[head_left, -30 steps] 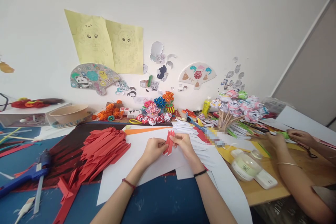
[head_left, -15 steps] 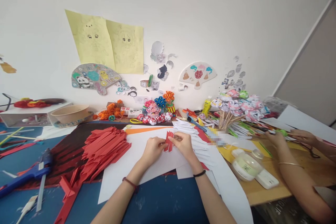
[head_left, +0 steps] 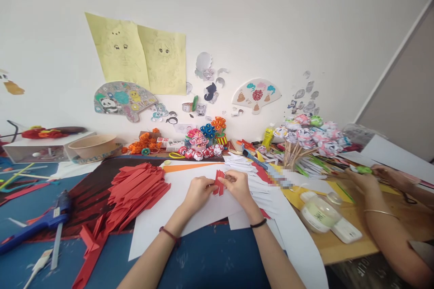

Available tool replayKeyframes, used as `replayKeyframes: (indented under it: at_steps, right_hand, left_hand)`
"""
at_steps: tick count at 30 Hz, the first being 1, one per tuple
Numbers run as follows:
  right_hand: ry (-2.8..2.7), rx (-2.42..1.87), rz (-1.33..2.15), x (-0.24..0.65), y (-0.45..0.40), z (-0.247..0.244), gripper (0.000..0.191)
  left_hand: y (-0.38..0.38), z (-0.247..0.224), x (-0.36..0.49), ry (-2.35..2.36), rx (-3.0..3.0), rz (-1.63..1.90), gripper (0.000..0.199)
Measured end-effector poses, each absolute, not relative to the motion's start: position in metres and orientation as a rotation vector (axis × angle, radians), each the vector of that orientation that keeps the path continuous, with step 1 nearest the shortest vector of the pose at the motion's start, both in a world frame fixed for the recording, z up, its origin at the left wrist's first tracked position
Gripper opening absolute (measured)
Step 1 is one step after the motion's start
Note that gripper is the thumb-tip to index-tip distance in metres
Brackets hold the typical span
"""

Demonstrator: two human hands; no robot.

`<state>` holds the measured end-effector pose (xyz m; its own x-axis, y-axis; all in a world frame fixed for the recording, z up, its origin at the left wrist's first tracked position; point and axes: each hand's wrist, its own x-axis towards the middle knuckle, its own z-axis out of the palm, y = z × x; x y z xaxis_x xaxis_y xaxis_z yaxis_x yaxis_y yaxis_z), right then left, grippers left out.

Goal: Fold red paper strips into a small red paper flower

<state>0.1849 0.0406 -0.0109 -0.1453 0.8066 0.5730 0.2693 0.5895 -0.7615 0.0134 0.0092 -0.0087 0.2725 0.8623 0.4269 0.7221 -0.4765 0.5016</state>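
Note:
My left hand [head_left: 200, 193] pinches the left edge of a small folded red paper piece [head_left: 219, 182]. From the other side, my right hand [head_left: 238, 185] grips the same piece between thumb and fingers. The piece is held over a white paper sheet [head_left: 152, 230]. Left of the sheet lies a big pile of folded red strips [head_left: 135, 192]. White paper strips [head_left: 259, 194] are spread just right of my right hand.
A blue glue gun [head_left: 50, 219] lies at the left. Paper flowers on sticks [head_left: 305, 137] stand at the back right. A bottle [head_left: 320, 214] sits on the right table, near another person's hands [head_left: 364, 178] holding something green. Small paper flowers [head_left: 200, 151] line the wall.
The whole view has shifted slightly. My two hands keep almost the same pose on the red piece. The other person's hands have moved a little.

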Motion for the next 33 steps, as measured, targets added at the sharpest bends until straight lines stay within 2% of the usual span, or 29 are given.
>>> replayKeyframes:
  at_steps: [12, 24, 33]
  right_hand:
    - [-1.717, -0.915, 0.629, 0.1862, 0.0423, -0.0151, 0.030]
    - [-1.833, -0.942, 0.460, 0.1894, 0.0402, -0.0108, 0.033]
    - [-1.855, -0.903, 0.384, 0.1886, 0.0414, -0.0097, 0.033]
  left_hand:
    - [0.0121, -0.0113, 0.0130, 1.484, 2.301, 1.018, 0.025]
    - [0.0140, -0.0134, 0.0128, 1.420, 2.183, 1.101, 0.011]
    - [0.0161, -0.0122, 0.0113, 1.372, 2.078, 1.194, 0.016]
